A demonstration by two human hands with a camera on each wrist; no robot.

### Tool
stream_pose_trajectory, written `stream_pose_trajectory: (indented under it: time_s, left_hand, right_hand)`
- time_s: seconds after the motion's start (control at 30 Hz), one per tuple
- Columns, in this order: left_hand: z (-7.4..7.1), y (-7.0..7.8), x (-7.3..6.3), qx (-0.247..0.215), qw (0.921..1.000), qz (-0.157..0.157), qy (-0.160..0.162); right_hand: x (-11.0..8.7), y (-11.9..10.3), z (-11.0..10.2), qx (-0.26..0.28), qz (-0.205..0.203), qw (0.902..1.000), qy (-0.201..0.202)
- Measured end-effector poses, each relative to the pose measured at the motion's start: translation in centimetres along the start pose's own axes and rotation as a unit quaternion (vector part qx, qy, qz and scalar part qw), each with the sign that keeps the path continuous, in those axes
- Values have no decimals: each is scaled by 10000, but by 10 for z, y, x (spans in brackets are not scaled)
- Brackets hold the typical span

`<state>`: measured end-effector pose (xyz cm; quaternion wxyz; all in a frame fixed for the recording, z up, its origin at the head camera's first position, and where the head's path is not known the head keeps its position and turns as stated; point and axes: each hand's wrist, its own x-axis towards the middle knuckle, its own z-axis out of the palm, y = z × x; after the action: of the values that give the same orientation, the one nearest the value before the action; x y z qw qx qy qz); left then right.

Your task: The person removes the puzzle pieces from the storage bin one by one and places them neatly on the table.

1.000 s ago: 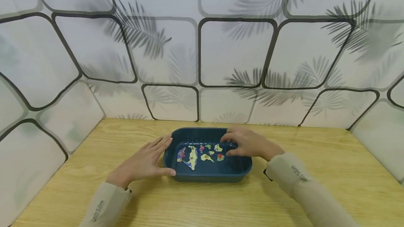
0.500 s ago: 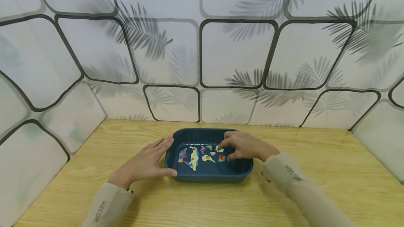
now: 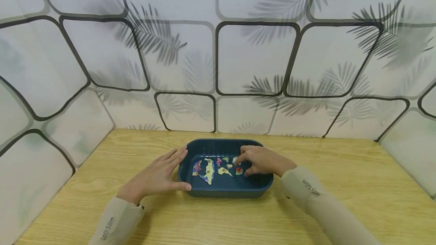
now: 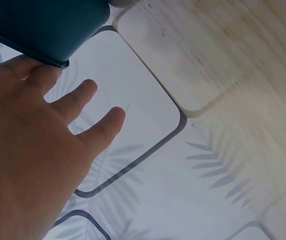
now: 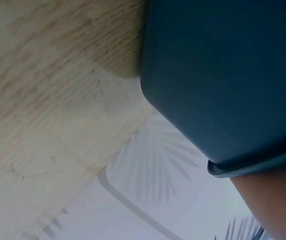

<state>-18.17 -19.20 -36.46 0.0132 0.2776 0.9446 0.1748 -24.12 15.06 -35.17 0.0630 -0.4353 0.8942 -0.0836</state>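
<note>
A dark blue plastic basin (image 3: pixel 225 193) stands on the table, several flat, irregular colourful cutouts lying on its floor. Largest is a pale yellow one with blue edges (image 3: pixel 209 169); left of it lies a purple-and-blue piece (image 3: pixel 197 167). My left hand (image 3: pixel 153 173) spans the basin's left end, straight fingers at the rim and thumb at the front corner. My right hand (image 3: pixel 261 160) reaches inside over the right end. Its bent index fingertip is right at a small yellow piece (image 3: pixel 234 159), partly covered; its thumb, apart from the index, is beside a red-and-green piece (image 3: pixel 239 171).
The basin stands on a light wooden table (image 3: pixel 218 222). Behind and at both sides rise pale panels (image 3: pixel 248 112) with dark outlines and leaf prints. More small cutouts, such as a pink one (image 3: pixel 219 162) and a yellow one (image 3: pixel 224 171), lie mid-basin.
My right hand has moved left and slightly down inside the basin, its index finger now over the small yellow piece. My left hand stays at the rim.
</note>
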Motion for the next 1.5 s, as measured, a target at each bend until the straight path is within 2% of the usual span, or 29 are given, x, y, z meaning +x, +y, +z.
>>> stream_pose_trajectory:
  time_s: [0.43, 0.77, 1.3, 1.5]
  left_hand:
    - [0, 0, -1, 31, 10000, 38, 19]
    - [-3, -1, -1, 84, 9999, 75, 79]
    - [-2, 0, 0, 70, 10000, 68, 18]
    - [0, 0, 1, 67, 10000, 64, 30]
  right_hand:
    - [5, -4, 6, -413, 278, 9987, -123]
    - [12, -5, 7, -625, 104, 9980, -31]
    - [12, -1, 9, -775, -69, 9970, 19]
    - [10, -1, 4, -576, -173, 9982, 87]
